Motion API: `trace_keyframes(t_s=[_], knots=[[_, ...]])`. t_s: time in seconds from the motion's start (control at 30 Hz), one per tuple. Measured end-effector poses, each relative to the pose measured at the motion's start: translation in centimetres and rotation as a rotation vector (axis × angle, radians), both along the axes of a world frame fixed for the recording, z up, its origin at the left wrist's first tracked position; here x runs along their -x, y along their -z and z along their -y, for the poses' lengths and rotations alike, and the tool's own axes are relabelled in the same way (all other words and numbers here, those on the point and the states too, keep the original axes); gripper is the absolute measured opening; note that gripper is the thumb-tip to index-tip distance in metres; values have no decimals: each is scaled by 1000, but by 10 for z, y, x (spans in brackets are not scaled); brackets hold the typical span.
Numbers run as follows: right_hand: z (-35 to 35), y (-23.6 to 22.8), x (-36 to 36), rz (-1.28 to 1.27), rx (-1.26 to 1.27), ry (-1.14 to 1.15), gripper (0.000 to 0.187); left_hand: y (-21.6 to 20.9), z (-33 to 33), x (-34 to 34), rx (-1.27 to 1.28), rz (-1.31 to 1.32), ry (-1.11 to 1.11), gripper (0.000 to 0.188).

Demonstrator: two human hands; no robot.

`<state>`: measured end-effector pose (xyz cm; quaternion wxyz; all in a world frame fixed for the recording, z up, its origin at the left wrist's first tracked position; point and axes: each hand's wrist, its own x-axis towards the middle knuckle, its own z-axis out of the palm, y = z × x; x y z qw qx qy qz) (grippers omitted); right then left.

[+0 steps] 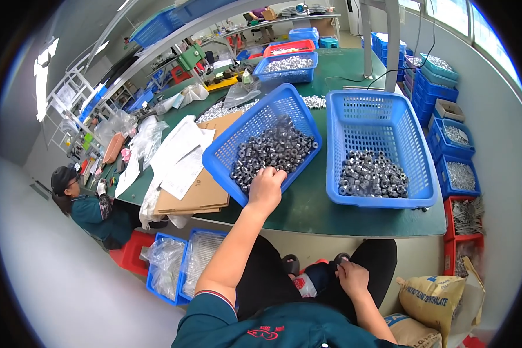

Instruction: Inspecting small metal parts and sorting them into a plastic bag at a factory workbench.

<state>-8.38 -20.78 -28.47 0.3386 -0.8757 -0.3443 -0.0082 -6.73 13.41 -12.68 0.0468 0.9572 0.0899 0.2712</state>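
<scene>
Dark metal rings (278, 144) beyond our half-curled left fingers (271, 173), blue basket (231, 142) around both. Thigh (376, 255) beside our bent right fingers (343, 270). Either hold: we cannot tell.

A dark teal, short-sleeved shirt (307, 329) is showing a red emblem (265, 333) with small red lettering on its front, while thin red and pale stripes (217, 294) are edging the left sleeve (206, 310). Black trousers (377, 258) are completing the outfit along with dark, open sandals (291, 264). The left hand (267, 190) and right hand (352, 278) are going bare.
</scene>
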Motion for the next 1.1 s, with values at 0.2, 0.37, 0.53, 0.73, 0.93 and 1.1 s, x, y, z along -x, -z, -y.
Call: trace_keyframes(t_s=[0.2,0.37,0.53,0.73,0.93,1.1], knots=[[-3,-2,2,2,-3,8,11,-9,8,4,76,27,138,14],[-4,0,3,15,19,-6,11,0,38,6,-34,-57,238,17],[-4,-5,3,19,44,0,11,13,44,4,54,75,273,17],[-5,-5,0,48,67,-3,13,22,47,6,268,117,244,19],[-6,-7,3,60,58,-2,15,20,51,13,688,205,260,18],[-1,-5,5,-17,0,13,12,4,71,42,1642,215,523,18]])
